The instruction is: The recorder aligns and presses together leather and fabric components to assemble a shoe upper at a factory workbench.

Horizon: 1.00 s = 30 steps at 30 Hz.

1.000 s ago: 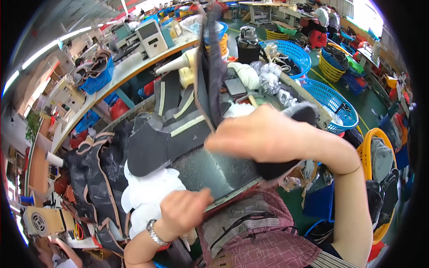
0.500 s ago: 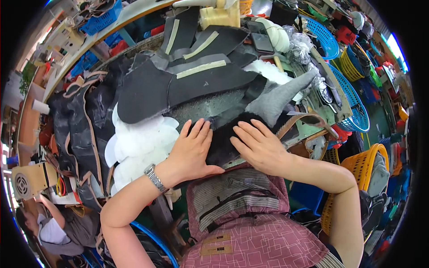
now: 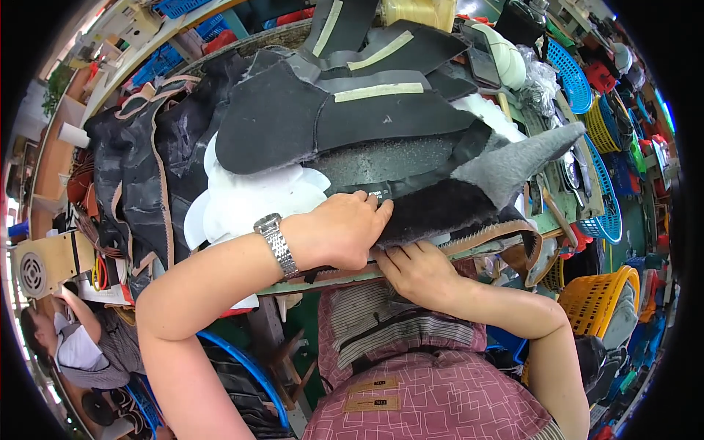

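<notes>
1. Head view, the hands: from where I stand, the left hand (image 3: 350,229) is bent over the left end of a black fuzzy piece (image 3: 440,210), its fingers curled by a small printed label (image 3: 377,195). Whether those fingers are closed on the cloth I can't tell, since the back of the hand covers them.
2. Same view: the right hand (image 3: 424,276) is just beside it, nearer the body, fingertips bent in at the piece's near edge; its grip is hidden too, so I can't say if it pinches anything.
3. Same view, the piece: it lies along the near edge of the workbench (image 3: 315,283), in front of the wearer's apron (image 3: 418,400), with grey fleece (image 3: 517,163) at its right end (pointed, like a fin) and a tan toothed strip (image 3: 493,236) along its near side.
4. Same view, around it: a large black panel (image 3: 367,121) bearing a pale strip lies beyond, white rounded pieces (image 3: 253,202) to the left, a phone (image 3: 482,62) farther off, and a yellow basket (image 3: 598,304) at the right.
</notes>
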{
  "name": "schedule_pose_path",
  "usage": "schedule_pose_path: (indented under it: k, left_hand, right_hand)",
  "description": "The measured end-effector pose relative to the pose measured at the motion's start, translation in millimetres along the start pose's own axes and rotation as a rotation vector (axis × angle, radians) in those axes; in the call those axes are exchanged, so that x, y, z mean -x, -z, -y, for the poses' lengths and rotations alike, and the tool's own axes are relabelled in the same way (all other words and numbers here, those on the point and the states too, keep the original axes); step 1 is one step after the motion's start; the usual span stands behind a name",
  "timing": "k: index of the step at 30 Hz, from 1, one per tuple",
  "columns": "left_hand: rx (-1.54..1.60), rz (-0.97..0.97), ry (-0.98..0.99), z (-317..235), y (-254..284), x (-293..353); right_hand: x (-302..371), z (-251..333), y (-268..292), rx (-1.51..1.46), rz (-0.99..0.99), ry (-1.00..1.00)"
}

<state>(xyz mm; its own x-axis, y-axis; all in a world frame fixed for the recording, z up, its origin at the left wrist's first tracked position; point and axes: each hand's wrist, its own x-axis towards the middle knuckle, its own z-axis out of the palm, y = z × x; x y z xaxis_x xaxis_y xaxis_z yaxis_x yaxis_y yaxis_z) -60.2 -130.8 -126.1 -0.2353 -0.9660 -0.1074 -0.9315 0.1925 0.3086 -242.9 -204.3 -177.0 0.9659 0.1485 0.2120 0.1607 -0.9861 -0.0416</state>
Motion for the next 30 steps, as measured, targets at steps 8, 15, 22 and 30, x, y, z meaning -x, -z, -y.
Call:
schedule_pose_path:
  k: [8, 15, 22, 30]
  left_hand:
    - [0.497, 0.382, 0.274, 36.5, 30.8, -10.9]
    - [0.0, -0.116, 0.116, -9.9, -35.7, 21.4]
    - [-0.162, -0.071, 0.035, -4.5, -38.4, 25.0]
    - [0.114, 0.173, 0.147, -0.6, -10.7, 9.1]
  right_hand:
    - [8.2, -39.9, 4.7, -0.026, -0.103, 0.3]
    - [0.8, -19.6, 46.7, 0.234, -0.263, 0.082]
    - [-33.4, -46.2, 51.1, 0.092, 0.377, -0.083]
    - [21.8, -29.4, 61.1, 0.259, 0.093, 0.371]
